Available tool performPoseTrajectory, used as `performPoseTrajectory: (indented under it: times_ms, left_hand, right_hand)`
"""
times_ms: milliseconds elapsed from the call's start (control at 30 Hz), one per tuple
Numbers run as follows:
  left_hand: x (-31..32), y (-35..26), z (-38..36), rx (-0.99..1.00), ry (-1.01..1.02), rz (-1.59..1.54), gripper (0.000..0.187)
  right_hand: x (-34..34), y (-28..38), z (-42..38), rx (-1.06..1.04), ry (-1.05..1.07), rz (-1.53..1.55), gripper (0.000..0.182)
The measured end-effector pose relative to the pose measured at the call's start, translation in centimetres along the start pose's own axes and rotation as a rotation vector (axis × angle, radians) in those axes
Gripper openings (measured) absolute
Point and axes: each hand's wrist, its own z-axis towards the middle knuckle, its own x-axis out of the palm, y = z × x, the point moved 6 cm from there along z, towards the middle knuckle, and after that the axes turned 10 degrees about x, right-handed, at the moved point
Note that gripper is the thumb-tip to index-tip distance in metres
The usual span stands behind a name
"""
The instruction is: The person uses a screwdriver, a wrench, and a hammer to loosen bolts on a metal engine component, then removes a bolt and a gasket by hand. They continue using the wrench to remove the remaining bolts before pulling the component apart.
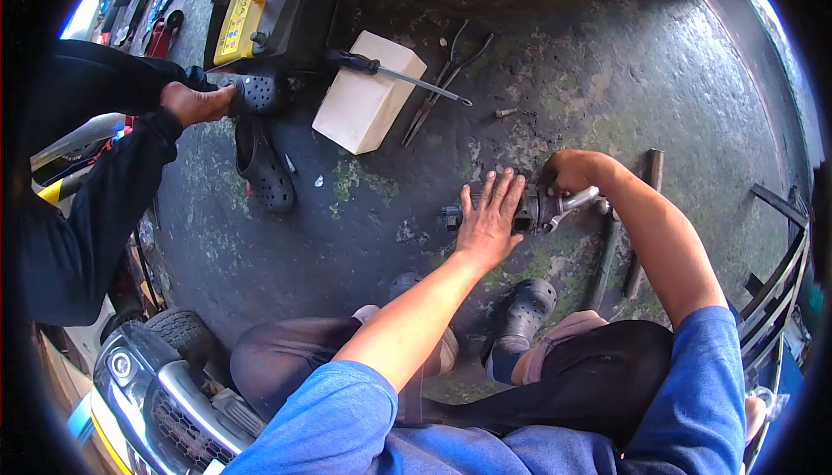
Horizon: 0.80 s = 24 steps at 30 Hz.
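Observation:
A dark, roughly cylindrical metal part [524,213] with a silver curved arm [576,204] at its right end lies on the floor in front of me. My left hand [490,222] rests palm down over its left and middle, fingers stretched out and slightly spread. At the right end, my right hand [576,172] is closed, with its fingers curled against the part beside the silver arm. Those fingertips are partly hidden. A hammer [607,254] lies just to the right, its head close to the silver arm. Beside it lies a metal bar [646,224].
Ahead, a screwdriver [403,72] lies across a white box [368,94], beside long-nosed pliers [448,81]. A small fitting [505,113] is on the floor. At left, another person's hand [198,102] touches a clog [257,94]. A toy car [165,397] stands at lower left.

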Motion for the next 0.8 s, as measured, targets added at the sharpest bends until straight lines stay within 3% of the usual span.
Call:
performPoseTrajectory:
  times_ms: [33,133,333,433,533,633,733,800]
  left_hand:
    - [0.0,0.1,0.0,-0.001,-0.001,-0.002,0.118]
    - [0.0,0.1,-0.1,0.006,-0.002,-0.005,0.118]
    - [0.0,0.1,-0.3,0.023,-0.051,-0.019,0.120]
    - [0.1,0.2,-0.3,0.021,-0.061,-0.018,0.120]
    - [0.1,0.2,-0.4,0.024,-0.073,-0.025,0.121]
    - [0.0,0.3,-0.4,0.028,-0.089,-0.033,0.121]
    - [0.0,0.3,-0.3,0.021,-0.080,-0.040,0.122]
    - [0.0,0.3,-0.4,0.024,-0.094,-0.040,0.122]
  right_hand:
    - [-0.1,0.0,0.1,-0.006,-0.050,-0.025,0.034]
    - [0.0,0.0,-0.2,0.084,0.120,0.095,0.034]
    - [-0.6,0.7,-1.2,-0.028,0.000,0.057,0.036]
    - [-0.3,0.3,-0.4,0.002,0.080,0.047,0.036]
    - [-0.7,0.3,-0.9,-0.006,-0.006,0.053,0.034]
    - [-0.4,0.7,-0.3,-0.051,0.089,-0.101,0.032]
    - [-0.7,0.6,-0.7,-0.038,-0.015,-0.024,0.032]
    - [-0.2,0.5,-0.3,-0.005,0.085,0.012,0.033]
